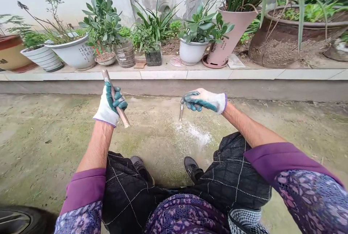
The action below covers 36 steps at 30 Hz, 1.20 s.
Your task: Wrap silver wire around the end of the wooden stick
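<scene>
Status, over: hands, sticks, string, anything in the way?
Left hand closed around long stick. Right hand closed at top of short stick. String spans between them. Nothing seen blocking it; pots sit beyond, on the ledge.

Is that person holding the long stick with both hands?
No, only the gloved left hand is wrapped around the long stick; the right hand is well apart from it, at a shorter stick.
</scene>
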### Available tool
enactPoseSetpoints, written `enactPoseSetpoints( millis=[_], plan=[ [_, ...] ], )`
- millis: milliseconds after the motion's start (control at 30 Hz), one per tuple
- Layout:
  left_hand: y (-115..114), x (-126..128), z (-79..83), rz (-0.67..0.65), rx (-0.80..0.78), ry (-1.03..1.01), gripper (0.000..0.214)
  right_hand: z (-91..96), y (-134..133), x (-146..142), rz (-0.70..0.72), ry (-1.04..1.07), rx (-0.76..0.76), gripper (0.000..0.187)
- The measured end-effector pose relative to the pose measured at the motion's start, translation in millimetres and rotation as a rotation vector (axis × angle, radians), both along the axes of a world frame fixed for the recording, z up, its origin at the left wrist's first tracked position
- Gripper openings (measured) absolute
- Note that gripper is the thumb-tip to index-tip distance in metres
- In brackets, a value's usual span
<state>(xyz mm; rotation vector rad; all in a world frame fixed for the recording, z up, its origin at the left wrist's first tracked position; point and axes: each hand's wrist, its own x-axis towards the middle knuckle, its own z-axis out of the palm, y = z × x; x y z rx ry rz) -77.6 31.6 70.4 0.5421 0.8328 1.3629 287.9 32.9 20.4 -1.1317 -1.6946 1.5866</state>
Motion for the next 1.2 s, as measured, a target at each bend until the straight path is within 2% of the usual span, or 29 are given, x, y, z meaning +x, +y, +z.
enactPoseSetpoints(
  millis=[100, 233, 367, 500, 700, 900, 1067, 1200],
  plan=[
    [1, -18, 6.4, 0.08, 0.002, -0.051, 0.047, 1.8, 4, 3, -0.102, -0.06, 0.015, 0.032],
    [-4, -42, 8.7, 0.175, 0.028, -0.119, 0.05, 2.0, 13, 6, -0.252, -0.103, 0.107, 0.032],
    [-7, -52, 2.9, 0.179, -0.005, -0.113, 0.048, 1.7, 20, 6, -0.28, -0.206, 0.318, 0.029],
    [-8, -59, 0.2, 0.212, -0.021, -0.115, 0.044, -3.8, 30, 8, -0.273, -0.291, 0.375, 0.03],
    [-13, -78, 1.9, 0.344, 0.014, -0.177, 0.045, -24.1, 51, 33, -0.377, -0.446, 0.327, 0.029],
    [-14, -85, -3.8, 0.349, -0.005, -0.165, 0.043, -39.9, 64, 65, -0.512, -0.588, 0.232, 0.015],
    [-14, -92, -11.3, 0.383, 0.063, -0.119, 0.042, -48.9, 55, 80, -0.501, -0.557, 0.168, 0.012],
    [-17, -105, -15.9, 0.435, 0.032, -0.091, 0.041, -59.2, 48, 93, -0.437, -0.452, 0.052, 0.017]
  ],
)
